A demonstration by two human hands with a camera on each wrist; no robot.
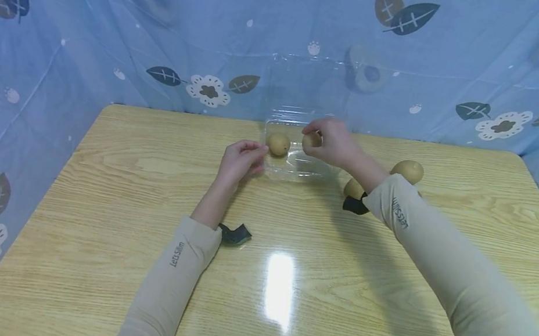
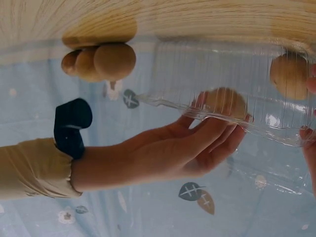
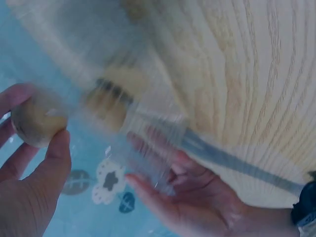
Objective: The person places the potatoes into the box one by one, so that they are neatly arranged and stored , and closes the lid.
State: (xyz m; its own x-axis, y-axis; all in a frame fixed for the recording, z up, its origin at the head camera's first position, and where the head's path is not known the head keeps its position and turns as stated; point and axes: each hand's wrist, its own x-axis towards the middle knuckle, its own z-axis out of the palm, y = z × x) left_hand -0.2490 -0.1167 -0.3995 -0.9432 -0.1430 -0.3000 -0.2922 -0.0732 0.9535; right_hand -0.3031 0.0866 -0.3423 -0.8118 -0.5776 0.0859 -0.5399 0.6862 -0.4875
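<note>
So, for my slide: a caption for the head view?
Right hand holds a kiwi over a clear clamshell box steadied by the left hand.

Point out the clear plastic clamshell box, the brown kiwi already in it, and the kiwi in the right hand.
Clear plastic clamshell box point(image 1: 307, 173): head view, bare front tray.
Brown kiwi inside it point(image 1: 278, 144): head view, its middle.
Kiwi in right hand point(image 1: 311, 139): head view, exposed skin.
</note>
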